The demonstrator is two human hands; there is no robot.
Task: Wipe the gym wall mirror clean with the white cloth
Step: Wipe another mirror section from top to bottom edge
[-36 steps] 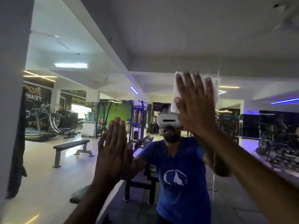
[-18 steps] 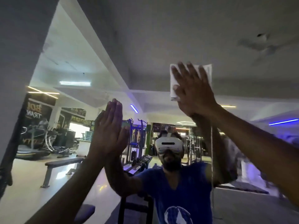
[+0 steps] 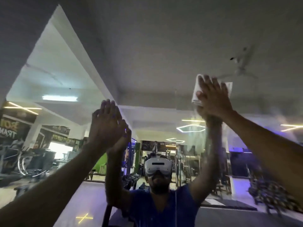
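The wall mirror [image 3: 155,66] fills the view and reflects the gym and a person in a blue shirt with a white headset. My right hand [image 3: 213,97] is raised high at the upper right, fingers straight, pressing the folded white cloth [image 3: 196,92] flat against the glass. The cloth shows around my fingers and at the left of my palm. My left hand [image 3: 106,123] lies flat on the mirror lower and to the left, fingers straight and together, holding nothing. Both hands meet their own reflections on the glass.
A vertical seam [image 3: 175,145] in the mirror runs down just left of the cloth. The mirror's left edge meets a plain wall [image 3: 9,46]. Reflected are a ceiling fan [image 3: 241,64], gym machines [image 3: 32,161], dumbbell racks [image 3: 270,192] and ceiling lights [image 3: 59,97].
My right hand has slid the cloth up and to the right over the glass. My left hand has moved up the mirror too. The view has tilted upward.
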